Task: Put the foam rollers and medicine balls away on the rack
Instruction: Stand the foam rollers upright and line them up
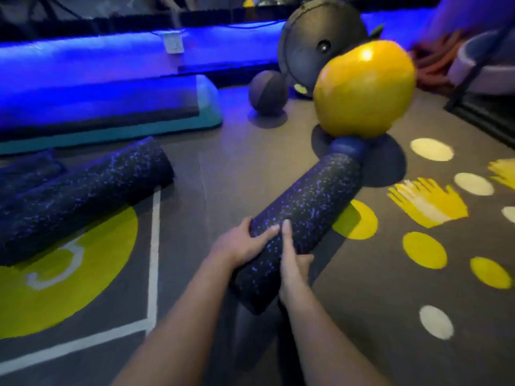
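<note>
Both hands on the speckled foam roller [312,199], gripping near its close end: left hand [245,245] wrapped round the left side with fingers laid over the top, right hand [292,263] on the right side, fingers up across the top and thumb hooked round the side. Both grips are closed on the roller. The roller runs away from me up and to the right, so almost all its length sits beyond my hands. The near end looks off the floor [250,168]. The far end is right up against a small blue ball [348,147], with the yellow ball [365,87] just behind that; can't tell if the tip touches them or the floor. My read: the step is lift and carry this one to the rack. Gripping this far back makes it tip-heavy, so I'd slide one hand toward the middle before swinging it, pull the far end back clear of the two balls first so they don't roll, and keep it close to the body. Can't pick out the rack from here. Waiting on the floor: second foam roller [83,196] well off to the left, dark medicine ball [268,93] further back beside a large black ball [315,43].
</note>
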### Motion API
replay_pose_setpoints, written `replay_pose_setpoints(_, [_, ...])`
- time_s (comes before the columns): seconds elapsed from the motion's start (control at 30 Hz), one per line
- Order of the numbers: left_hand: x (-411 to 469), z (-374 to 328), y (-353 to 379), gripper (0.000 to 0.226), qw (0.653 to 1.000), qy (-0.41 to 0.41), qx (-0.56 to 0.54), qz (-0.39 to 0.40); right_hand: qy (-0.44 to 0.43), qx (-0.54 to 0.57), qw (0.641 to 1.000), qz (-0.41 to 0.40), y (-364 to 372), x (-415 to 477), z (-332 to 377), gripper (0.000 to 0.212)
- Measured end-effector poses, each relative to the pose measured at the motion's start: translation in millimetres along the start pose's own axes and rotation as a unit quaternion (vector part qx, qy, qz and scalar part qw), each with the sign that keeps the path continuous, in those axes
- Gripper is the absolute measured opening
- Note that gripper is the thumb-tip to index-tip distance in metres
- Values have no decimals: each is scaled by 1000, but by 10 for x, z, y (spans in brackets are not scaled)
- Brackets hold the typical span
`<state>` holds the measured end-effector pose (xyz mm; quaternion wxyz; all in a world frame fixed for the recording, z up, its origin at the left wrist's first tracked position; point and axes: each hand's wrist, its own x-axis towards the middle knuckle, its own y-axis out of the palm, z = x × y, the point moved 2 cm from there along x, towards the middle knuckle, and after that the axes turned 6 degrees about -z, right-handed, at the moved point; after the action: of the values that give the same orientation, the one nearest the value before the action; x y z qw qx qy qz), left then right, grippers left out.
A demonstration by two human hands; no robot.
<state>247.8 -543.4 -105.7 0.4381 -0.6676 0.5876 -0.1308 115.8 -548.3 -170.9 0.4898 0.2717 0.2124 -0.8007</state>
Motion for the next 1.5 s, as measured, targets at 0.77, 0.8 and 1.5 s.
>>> replay_pose_setpoints(0.77, [-1586,-2575,2099,41,907,301,-224,191,-110,-172,892,-403,-3949,-19,1448,113])
replay_pose_setpoints(0.8, [-1619,-2550,2203,42,903,330,-181,206,-110,-237,876,-406,-3975,-11,1390,101])
replay_pose_setpoints(1.5, [-416,389,100,59,953,10,-276,-126,-442,-486,752,43,93,-584,555,54])
